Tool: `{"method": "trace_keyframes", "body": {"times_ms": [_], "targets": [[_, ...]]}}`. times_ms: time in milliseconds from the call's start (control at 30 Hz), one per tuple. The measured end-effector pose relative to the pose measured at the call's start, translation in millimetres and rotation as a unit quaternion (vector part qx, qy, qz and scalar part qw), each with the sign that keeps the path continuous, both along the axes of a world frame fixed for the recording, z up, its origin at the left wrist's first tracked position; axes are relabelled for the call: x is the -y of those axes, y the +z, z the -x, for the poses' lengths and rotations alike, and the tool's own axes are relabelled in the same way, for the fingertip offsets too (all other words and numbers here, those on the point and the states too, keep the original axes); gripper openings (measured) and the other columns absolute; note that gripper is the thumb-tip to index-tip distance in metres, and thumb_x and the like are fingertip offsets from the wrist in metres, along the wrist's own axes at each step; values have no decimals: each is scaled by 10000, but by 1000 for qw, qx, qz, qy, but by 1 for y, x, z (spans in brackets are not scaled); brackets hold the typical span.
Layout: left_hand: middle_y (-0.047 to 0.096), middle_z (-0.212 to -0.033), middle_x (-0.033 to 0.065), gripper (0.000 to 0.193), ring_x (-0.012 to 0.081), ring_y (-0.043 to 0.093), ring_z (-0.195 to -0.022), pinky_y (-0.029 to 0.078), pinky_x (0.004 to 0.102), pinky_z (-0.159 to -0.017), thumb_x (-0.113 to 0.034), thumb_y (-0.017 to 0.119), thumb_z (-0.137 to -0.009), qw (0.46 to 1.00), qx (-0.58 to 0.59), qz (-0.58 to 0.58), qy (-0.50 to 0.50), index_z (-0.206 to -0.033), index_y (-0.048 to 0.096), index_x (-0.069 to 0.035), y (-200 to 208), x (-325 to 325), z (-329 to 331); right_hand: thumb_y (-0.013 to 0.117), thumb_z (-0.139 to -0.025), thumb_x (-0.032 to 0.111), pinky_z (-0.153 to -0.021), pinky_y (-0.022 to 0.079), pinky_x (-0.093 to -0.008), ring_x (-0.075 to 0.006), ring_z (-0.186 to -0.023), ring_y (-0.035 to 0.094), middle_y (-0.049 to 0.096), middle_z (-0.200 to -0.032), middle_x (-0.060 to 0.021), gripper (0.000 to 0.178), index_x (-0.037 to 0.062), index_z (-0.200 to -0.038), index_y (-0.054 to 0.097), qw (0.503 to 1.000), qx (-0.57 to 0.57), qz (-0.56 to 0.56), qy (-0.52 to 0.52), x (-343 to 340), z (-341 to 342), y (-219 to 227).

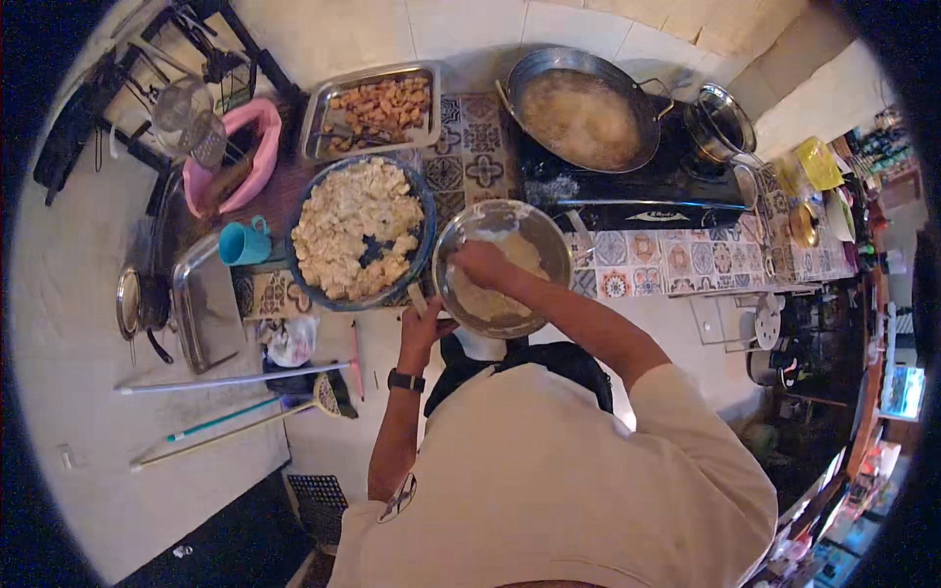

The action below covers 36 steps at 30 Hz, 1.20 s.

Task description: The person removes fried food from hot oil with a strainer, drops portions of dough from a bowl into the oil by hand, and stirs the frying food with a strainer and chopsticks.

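Tiled counter (676, 263) runs right; bowl (493, 215) overlaps front edge; left fingers (431, 314) around pale handle (417, 296); right fingers (462, 258) inside, grip unclear

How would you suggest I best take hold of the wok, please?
I would grip the wok by both loop handles, one hand coming from the left and one from the right. They stick out from opposite sides of its wide rim, and with liquid inside, a one-sided grip could tip it.
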<state>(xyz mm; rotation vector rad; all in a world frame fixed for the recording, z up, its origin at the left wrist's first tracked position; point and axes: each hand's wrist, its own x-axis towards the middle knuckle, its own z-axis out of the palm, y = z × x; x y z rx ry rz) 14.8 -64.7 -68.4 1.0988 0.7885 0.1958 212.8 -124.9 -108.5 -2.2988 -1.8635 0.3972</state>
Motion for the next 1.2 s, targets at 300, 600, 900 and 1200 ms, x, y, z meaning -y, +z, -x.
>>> {"method": "trace_keyframes", "body": {"times_ms": [300,600,900,1200], "targets": [[644,-875,115,335,232,666,-733,582,320,-652,-298,573,-897,1000,17,18,-6,-973,594,27,-3,-5,-3,635,-706,103,-711,478,-405,-328,-805,591,614,-875,-161,225,43,-921,608,972,-126,-174,-99,56,-25,46],[646,-867,117,301,227,667,-714,581,310,-649,-257,545,-914,1000,6,16,-3,-997,588,29,8,-3,-6,671,-733,103,-643,475,-387,-303,-692,608,624,-752,-147,127,16,-810,620,886,3,-371,-277,90,-136,146],[638,-898,117,307,228,665,-736,578,301,-635,-259,552,-910,999,18,28,25,-1013,590,29,7,3,0,672,-731,135,-733,451,-469,-391,-868,593,632,-886,-208,252,46,-958,608,889,74,-274,-359,79,-155,158],[640,-857,95,386,200,656,-693,555,284,-598,-340,569,-895,976,69,-207,-25,-976,595,36,-11,-2,5,593,-720,150,-839,452,-424,-371,-880,591,624,-924,-208,401,16,-1097,576,991,-110,-70,-24,72,-59,48]]}}
